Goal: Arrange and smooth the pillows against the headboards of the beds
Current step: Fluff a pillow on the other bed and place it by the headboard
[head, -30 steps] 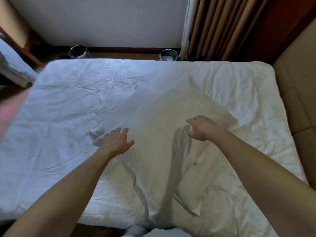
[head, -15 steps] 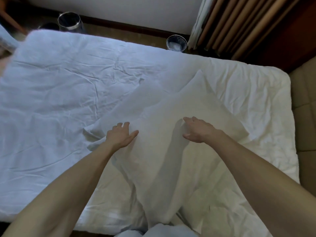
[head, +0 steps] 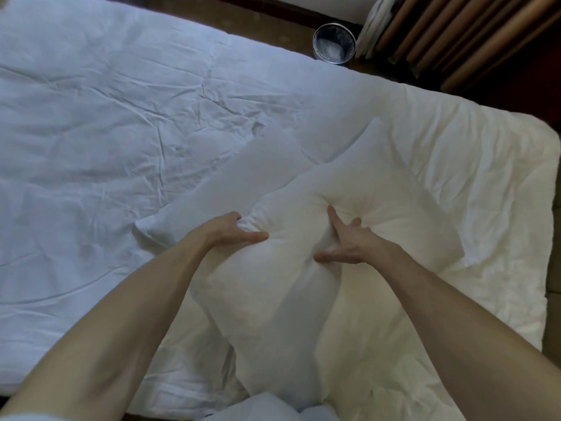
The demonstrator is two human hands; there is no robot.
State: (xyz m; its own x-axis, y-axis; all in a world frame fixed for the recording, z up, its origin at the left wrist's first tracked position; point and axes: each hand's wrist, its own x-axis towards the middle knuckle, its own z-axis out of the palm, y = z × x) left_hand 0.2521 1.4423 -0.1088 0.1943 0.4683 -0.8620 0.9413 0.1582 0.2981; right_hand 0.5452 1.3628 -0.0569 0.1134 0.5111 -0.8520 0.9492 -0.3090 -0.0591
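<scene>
A white pillow (head: 349,189) lies slantwise on the bed (head: 106,132), over a wrinkled white duvet. My left hand (head: 230,232) grips the pillow's left side, with the fingers dug into the fabric and the thumb pointing right. My right hand (head: 343,241) pinches the pillow's middle, bunching the cloth into a deep dent. The near end of the pillow rises toward me between my forearms. The headboard is barely in view at the right edge.
A small metal waste bin (head: 334,45) stands on the floor beyond the bed's far side. Brown curtains (head: 455,34) hang at the top right. A tan padded panel (head: 554,268) borders the bed's right edge.
Both hands went from lying flat on the pillow to gripping it, and the pillow's near part has lifted and bunched up. The view has moved closer to the bed.
</scene>
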